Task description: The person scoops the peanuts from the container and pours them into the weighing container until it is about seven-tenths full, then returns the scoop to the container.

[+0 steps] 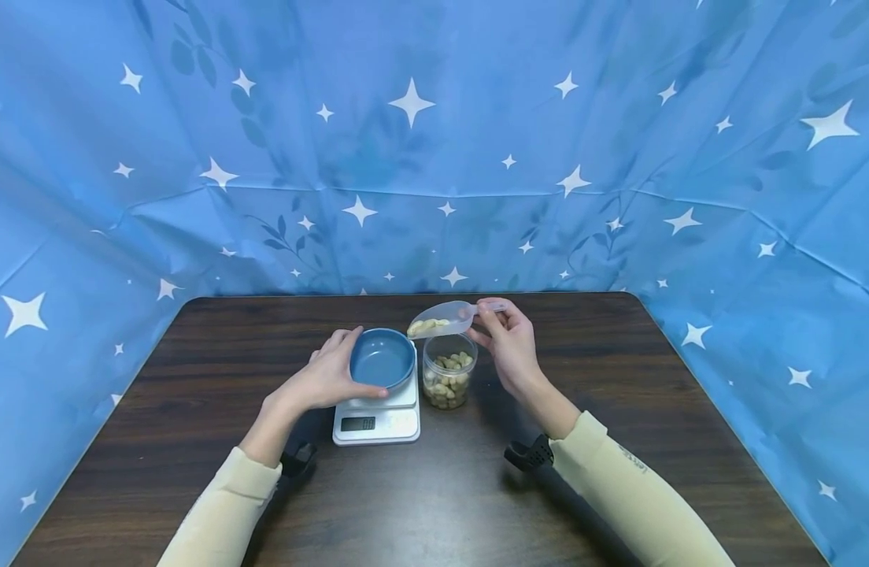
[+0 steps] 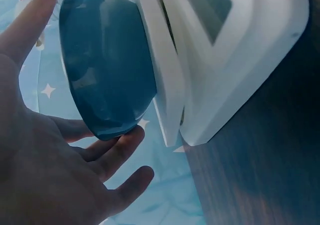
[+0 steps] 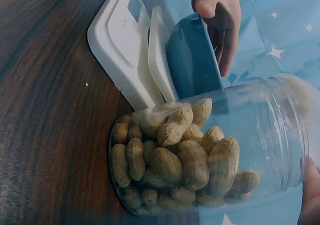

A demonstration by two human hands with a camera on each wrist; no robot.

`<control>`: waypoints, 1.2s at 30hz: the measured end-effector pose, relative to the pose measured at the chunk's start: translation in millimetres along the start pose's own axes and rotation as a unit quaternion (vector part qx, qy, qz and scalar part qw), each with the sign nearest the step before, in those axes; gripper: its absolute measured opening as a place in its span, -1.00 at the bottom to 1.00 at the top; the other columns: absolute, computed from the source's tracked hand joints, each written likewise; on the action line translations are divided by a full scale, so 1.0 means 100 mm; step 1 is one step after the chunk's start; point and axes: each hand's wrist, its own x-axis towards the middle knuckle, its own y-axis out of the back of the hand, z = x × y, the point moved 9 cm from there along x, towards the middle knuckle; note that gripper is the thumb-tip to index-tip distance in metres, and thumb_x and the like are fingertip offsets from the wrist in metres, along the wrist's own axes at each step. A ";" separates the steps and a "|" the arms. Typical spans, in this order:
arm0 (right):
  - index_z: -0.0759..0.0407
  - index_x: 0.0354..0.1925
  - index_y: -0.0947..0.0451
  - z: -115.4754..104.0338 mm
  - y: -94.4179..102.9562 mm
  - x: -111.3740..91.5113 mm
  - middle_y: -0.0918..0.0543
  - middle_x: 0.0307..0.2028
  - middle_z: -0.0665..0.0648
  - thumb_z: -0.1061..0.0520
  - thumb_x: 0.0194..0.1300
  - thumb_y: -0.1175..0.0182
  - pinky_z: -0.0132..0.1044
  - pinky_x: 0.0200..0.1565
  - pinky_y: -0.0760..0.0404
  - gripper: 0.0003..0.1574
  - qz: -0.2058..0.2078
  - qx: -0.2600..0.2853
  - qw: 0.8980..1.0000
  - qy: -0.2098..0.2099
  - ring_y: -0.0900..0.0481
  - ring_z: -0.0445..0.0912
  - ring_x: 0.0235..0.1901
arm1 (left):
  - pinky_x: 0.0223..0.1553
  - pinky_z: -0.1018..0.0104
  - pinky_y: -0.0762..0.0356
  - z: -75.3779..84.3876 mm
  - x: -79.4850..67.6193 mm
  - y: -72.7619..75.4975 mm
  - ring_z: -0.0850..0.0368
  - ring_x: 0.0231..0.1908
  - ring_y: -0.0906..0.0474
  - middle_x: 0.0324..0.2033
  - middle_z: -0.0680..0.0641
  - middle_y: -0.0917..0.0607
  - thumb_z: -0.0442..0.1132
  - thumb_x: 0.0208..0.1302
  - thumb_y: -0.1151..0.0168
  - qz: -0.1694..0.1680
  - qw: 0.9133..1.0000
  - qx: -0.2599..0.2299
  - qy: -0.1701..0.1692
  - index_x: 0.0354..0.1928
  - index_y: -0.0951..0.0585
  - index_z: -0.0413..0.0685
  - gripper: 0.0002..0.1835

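A blue bowl [image 1: 382, 358] rests on the platform of a white kitchen scale [image 1: 392, 426]. My left hand [image 1: 324, 376] holds the bowl from its left side, thumb along the near side and fingers round the far side. Between the thumb and fingers of my right hand [image 1: 511, 340] is the handle of a clear plastic scoop [image 1: 457, 316]. Some peanuts [image 1: 426, 326] in their shells lie in the scoop, whose tip reaches the bowl's right rim. Below it stands an open clear jar [image 3: 265, 130], partly filled with unshelled peanuts [image 3: 195, 165].
The jar stands close to the scale's right side on a dark wooden table [image 1: 590, 378]. A blue curtain [image 1: 477, 157] with white stars hangs behind the table. Black devices [image 1: 530, 454] are worn on both wrists.
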 end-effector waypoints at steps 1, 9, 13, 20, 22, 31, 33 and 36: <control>0.30 -0.01 -0.53 0.00 -0.01 0.01 -0.70 -0.12 0.13 0.18 0.55 -0.17 -0.12 0.00 -0.67 -0.81 -0.001 -0.003 1.000 0.001 -0.70 -0.05 -0.07 | 0.27 -0.38 -0.21 0.00 0.00 0.00 -0.31 0.32 -0.29 0.40 -0.35 -0.27 0.37 -0.08 -0.56 0.000 1.000 0.000 0.001 0.60 -0.06 -0.27 0.39; 0.51 0.06 -0.47 -0.03 -0.13 0.03 -0.66 -0.11 0.20 0.22 0.55 -0.16 -0.14 -0.03 -0.68 -0.67 -0.016 -0.079 0.997 0.020 -0.67 -0.08 -0.08 | 0.22 -0.34 -0.32 -0.02 0.02 -0.03 -0.33 0.26 -0.34 0.40 -0.36 -0.27 0.33 -0.06 -0.58 0.002 1.000 -0.005 0.005 0.57 -0.10 -0.33 0.36; 0.47 0.05 -0.50 -0.05 -0.25 0.04 -0.62 -0.05 0.33 0.21 0.54 -0.17 -0.14 -0.02 -0.68 -0.69 -0.047 -0.121 0.991 0.040 -0.68 -0.01 -0.02 | 0.22 -0.33 -0.32 -0.02 0.02 -0.03 -0.33 0.27 -0.34 0.40 -0.36 -0.28 0.32 -0.06 -0.59 0.002 1.000 -0.004 0.004 0.57 -0.12 -0.33 0.34; 0.49 0.05 -0.51 -0.10 -0.37 0.05 -0.62 -0.02 0.40 0.22 0.55 -0.16 -0.16 -0.02 -0.68 -0.69 -0.085 -0.151 0.982 0.076 -0.67 0.16 0.02 | 0.21 -0.32 -0.34 -0.01 0.01 -0.02 -0.32 0.26 -0.34 0.38 -0.34 -0.29 0.30 -0.05 -0.59 -0.005 1.000 -0.011 0.005 0.57 -0.12 -0.32 0.33; 0.52 0.05 -0.51 -0.12 -0.39 0.04 -0.62 -0.02 0.41 0.23 0.54 -0.17 -0.15 -0.03 -0.68 -0.68 -0.090 -0.151 0.981 0.081 -0.67 0.15 0.00 | 0.21 -0.32 -0.33 -0.01 0.01 -0.02 -0.32 0.26 -0.34 0.38 -0.33 -0.28 0.31 -0.05 -0.59 -0.007 1.000 -0.013 0.006 0.57 -0.12 -0.31 0.33; 0.48 0.05 -0.52 -0.31 -0.35 0.04 -0.61 -0.03 0.40 0.24 0.54 -0.16 -0.10 -0.02 -0.68 -0.72 -0.101 -0.164 0.976 0.099 -0.69 0.04 -0.02 | 0.19 -0.33 -0.36 -0.02 0.01 -0.03 -0.33 0.25 -0.33 0.39 -0.32 -0.27 0.33 -0.05 -0.57 -0.010 1.000 -0.015 0.005 0.58 -0.10 -0.29 0.34; 0.49 0.05 -0.51 -0.36 -0.31 0.04 -0.60 -0.02 0.40 0.25 0.55 -0.15 -0.08 -0.02 -0.68 -0.72 -0.103 -0.167 0.976 0.098 -0.69 0.05 -0.01 | 0.19 -0.33 -0.36 -0.01 0.01 -0.03 -0.33 0.25 -0.33 0.40 -0.31 -0.27 0.33 -0.04 -0.57 -0.012 1.000 -0.012 0.005 0.58 -0.10 -0.29 0.34; 0.49 0.04 -0.50 -0.45 -0.27 0.05 -0.59 -0.01 0.40 0.23 0.56 -0.15 -0.10 -0.01 -0.67 -0.71 -0.108 -0.181 0.973 0.099 -0.68 0.05 0.00 | 0.24 -0.35 -0.27 0.00 0.01 -0.03 -0.34 0.30 -0.28 0.43 -0.31 -0.23 0.33 -0.04 -0.57 -0.012 1.000 -0.009 0.004 0.59 -0.08 -0.27 0.35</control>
